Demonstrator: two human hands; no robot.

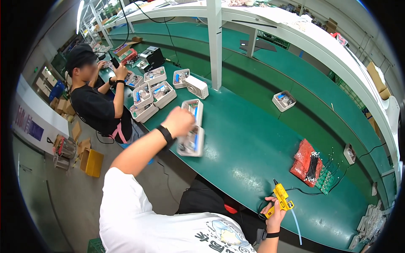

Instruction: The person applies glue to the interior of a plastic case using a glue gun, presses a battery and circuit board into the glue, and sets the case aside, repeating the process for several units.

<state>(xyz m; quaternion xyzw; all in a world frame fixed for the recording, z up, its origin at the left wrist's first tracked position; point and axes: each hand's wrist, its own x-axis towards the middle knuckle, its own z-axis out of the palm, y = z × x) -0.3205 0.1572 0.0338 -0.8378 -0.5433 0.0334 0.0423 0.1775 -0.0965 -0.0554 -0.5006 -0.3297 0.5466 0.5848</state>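
My right hand (274, 214) is wrapped round the grip of a yellow glue gun (283, 197), near the table's front edge. Its dark nozzle points up and away, and a pale blue glue stick (298, 227) hangs out of its back. My left hand (179, 121), blurred, reaches over two white open boxes with its fingers curled; what they hold, if anything, is hidden. The farther box (199, 110) holds a blue part and wiring. Closer to me, the other box (184, 149) has similar parts in it and looks slightly smeared.
Several filled white boxes (168, 99) stand at the left, beside a white closed case (197, 87). A co-worker (95, 99) works there. A red bag (300, 166), black cables (312, 168) and green circuit boards (325, 180) lie right. A white post (215, 46) rises from the green table (240, 139).
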